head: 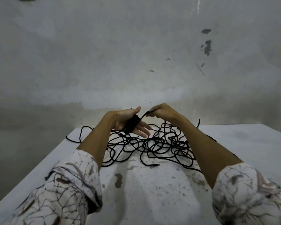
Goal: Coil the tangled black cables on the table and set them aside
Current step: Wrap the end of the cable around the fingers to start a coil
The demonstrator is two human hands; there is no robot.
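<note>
Winding is the step in hand. A coil (132, 125) of black cable is seen wrapped around the palm of the left hand (128, 122), just left of the frame's centre; that hand's fingers are held straight and spread, so its grip is open and the coil is carried on it rather than clenched. A short taut length of cable (143, 115) is led from the coil to the right hand (161, 112), just right of centre, whose fingers are curled and pinched closed on the strand.

Below and behind both hands, across the middle of the frame, the tangled cables (156, 143) are spread loosely on the white, stained worktop (152, 192), with loops trailing off towards its left edge. A plug end (154, 165) is seen lying free at the near side of the heap.

Most of the cable is judged to be uncoiled. The next move is expected to call for another turn to be carried round the left palm while slack is drawn from the heap without knots being tightened.

Counted: two hands, one coil, one plug end, one worktop. How many separate cables make up the tangle cannot be told.
</note>
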